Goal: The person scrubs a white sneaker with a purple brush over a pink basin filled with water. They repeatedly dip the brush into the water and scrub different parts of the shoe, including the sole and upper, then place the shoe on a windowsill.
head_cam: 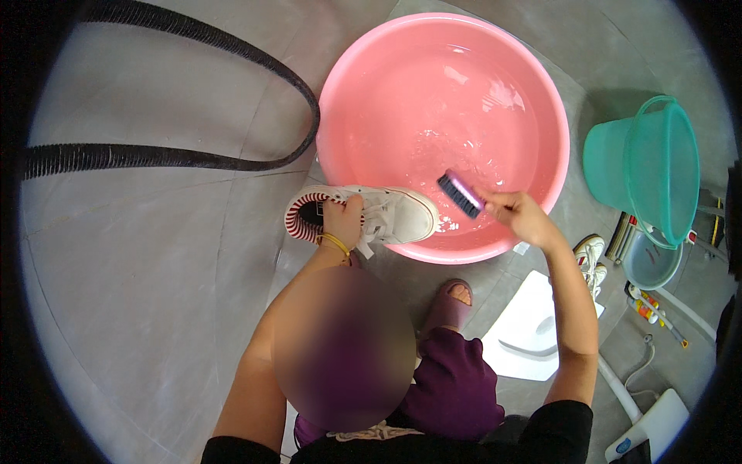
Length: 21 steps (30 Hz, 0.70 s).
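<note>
My left hand (343, 223) grips a white lace-up sneaker (406, 216) by its opening, the fingers hidden inside. The shoe has a red-and-white striped lining, and its toe points right over the near rim of a pink plastic basin (371, 75). Loose laces (366, 246) hang from its near side. Just right of the toe, my right hand (519, 216) holds a scrubbing brush (461, 194) with a purple back and dark bristles. The bristle side faces the shoe, apart from it. Water with ripples and glints lies in the basin below the brush.
A black corrugated hose (243, 165) loops up to the basin's left side. At right are a green bucket (608, 156), a grey-blue basin (652, 261), another pair of sneakers (590, 255), and a long-handled brush (661, 319). A white squat toilet (522, 325) lies beside my right leg.
</note>
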Available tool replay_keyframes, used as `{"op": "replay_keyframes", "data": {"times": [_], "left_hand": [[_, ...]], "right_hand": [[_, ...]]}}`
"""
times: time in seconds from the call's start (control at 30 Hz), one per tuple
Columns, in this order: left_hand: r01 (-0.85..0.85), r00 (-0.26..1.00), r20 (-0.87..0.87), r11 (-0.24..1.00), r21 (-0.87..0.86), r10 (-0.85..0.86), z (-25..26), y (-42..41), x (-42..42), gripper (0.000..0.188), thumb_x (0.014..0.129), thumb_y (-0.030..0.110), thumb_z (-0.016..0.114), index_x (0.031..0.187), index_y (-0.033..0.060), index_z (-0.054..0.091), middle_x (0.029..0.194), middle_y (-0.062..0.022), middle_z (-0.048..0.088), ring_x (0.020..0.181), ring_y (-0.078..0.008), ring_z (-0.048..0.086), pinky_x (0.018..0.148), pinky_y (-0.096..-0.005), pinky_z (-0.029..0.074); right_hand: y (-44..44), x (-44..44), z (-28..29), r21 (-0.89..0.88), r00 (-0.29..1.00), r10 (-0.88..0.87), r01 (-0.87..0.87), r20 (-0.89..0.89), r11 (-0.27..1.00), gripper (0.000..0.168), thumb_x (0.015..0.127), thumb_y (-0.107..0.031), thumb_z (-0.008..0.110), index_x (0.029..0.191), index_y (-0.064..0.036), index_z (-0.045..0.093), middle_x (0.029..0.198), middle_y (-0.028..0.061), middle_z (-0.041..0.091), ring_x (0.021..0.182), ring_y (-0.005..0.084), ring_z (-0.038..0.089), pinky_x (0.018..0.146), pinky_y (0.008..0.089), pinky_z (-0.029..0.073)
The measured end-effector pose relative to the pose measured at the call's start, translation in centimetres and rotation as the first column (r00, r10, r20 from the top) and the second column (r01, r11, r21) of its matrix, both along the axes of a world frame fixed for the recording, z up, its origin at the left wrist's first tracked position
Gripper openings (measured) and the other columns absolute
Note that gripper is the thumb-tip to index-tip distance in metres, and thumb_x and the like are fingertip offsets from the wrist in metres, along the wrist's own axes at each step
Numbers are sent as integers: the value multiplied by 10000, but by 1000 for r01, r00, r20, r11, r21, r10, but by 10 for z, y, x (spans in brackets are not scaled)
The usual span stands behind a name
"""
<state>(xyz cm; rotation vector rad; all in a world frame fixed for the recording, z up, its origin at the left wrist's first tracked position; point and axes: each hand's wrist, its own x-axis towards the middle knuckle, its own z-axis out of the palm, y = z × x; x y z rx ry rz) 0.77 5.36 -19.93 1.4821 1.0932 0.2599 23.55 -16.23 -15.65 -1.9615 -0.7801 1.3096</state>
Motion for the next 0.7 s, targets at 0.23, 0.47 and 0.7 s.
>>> {"op": "replay_keyframes", "data": {"times": [0.23, 0.47, 0.7], "left_hand": [[-49, 993, 108, 995, 84, 39, -12, -3, -3, 257, 807, 119, 515, 606, -40, 525, 546, -15, 534, 500, -108, 486, 484, -318, 397], [183, 967, 143, 964, 190, -212, -23, 1, -9, 167, 816, 118, 532, 821, -43, 577, 791, -89, 643, 733, -202, 605, 707, -347, 461], [192, 969, 110, 951, 241, -223, -20, -5, -15, 203, 821, 135, 548, 917, -42, 578, 922, -123, 630, 895, -267, 590, 860, -394, 419]], "right_hand": [[56, -20, 1, -15, 983, 167, -167, 72, 986, 338, 907, -221, 523, 1244, -230, 544, 1032, 154, 628, 874, 239, 624, 812, 322, 450], [116, -19, 0, 5, 918, 373, -377, 133, 926, 351, 879, -239, 527, 1224, -185, 561, 994, 143, 644, 862, 276, 625, 774, 361, 463], [165, -62, -19, 147, 915, 306, -352, 265, 925, 392, 889, -252, 496, 1275, -187, 514, 982, 173, 634, 898, 307, 617, 798, 402, 462]]}}
